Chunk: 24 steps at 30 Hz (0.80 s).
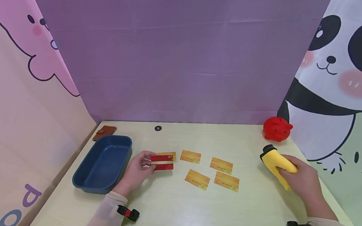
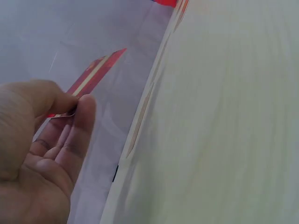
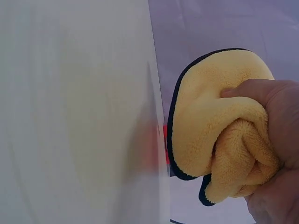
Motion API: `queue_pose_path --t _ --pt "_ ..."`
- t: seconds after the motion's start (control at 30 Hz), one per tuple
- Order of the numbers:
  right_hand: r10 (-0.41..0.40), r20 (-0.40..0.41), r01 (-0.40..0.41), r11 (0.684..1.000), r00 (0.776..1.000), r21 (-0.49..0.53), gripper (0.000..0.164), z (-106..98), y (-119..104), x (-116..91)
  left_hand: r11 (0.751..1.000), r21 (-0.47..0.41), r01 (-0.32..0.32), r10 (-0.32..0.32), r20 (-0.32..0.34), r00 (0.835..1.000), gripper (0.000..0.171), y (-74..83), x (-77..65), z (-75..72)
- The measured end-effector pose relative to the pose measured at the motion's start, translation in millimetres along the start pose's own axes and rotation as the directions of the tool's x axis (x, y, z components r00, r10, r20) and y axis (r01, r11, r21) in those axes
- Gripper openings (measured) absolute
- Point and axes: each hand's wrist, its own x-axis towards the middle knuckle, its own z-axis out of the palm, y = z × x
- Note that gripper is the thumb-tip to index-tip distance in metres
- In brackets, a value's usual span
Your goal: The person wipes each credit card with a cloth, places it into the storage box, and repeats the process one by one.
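Note:
My left hand (image 1: 138, 171) pinches a red card with a pale gold stripe (image 1: 162, 162) by its left edge, thumb against fingers. In the left wrist view the red card (image 2: 96, 74) tilts up above the table. It partly covers one gold card (image 1: 170, 155) in the head view. Several more gold cards (image 1: 197, 179) lie spread over the middle of the table. On the right, my right hand (image 1: 302, 177) grips a folded yellow cloth with black edging (image 1: 275, 164). The right wrist view shows the cloth (image 3: 201, 116) bunched between thumb and fingers, held up off the tabletop.
A blue tub (image 1: 101, 165) stands left of my left hand, with a brown leather wallet (image 1: 105, 132) behind it. A black round chip (image 1: 158, 128) lies near the back edge. The red piggy bank (image 1: 276, 129) sits at the back right corner. A purple sheet (image 1: 183, 59) hangs behind the table.

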Motion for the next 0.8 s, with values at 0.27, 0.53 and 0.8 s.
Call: queue_pose_path --t 0.27,0.53,0.8 --pt "-0.050 -0.003 0.050 0.999 0.999 -0.007 0.063 8.1 -19.4 -2.9 0.997 -0.063 -0.042 0.036 -0.086 0.996 0.047 2.6 0.7 5.4" --pt "-0.102 0.007 0.102 0.995 0.995 0.004 0.062 16.8 -46.9 -10.8 0.992 -0.103 -0.076 0.067 -0.089 0.994 0.045 7.4 -1.6 17.6" --pt "-0.151 0.001 0.151 0.987 0.988 0.055 0.057 28.7 -74.4 -13.8 0.991 -0.127 -0.049 0.041 -0.063 0.997 0.047 9.9 -3.7 29.3"
